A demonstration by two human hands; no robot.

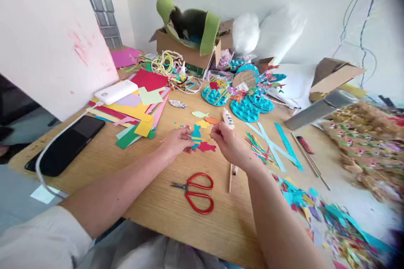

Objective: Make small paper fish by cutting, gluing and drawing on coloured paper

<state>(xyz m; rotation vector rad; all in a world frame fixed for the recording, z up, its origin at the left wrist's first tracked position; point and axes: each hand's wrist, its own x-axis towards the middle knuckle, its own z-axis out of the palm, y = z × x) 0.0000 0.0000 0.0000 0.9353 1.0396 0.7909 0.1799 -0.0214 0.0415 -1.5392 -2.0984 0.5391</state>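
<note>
My left hand (179, 141) pinches a blue paper fish (196, 134) by its left edge, above the table. Thin yellow strips cross the fish's body. To its right, my right hand (225, 138) is closed with thumb and fingertips together; whatever they hold is too small to make out. Around the hands lie a red paper fish (207, 147), an orange paper oval (212, 120), a pale green paper fish (200, 114) and yellow paper pieces (202, 124). A white glue bottle (227, 118) is just behind my right hand. Red-handled scissors (197, 192) rest nearer my body.
Coloured paper (139, 113), a white power bank (116, 92) and a black phone (67, 145) occupy the left. Blue decorated discs (244, 109) stand behind. Thin paper strips (260, 149), a grey cylinder (322, 109) and paper scraps (334, 218) are on the right.
</note>
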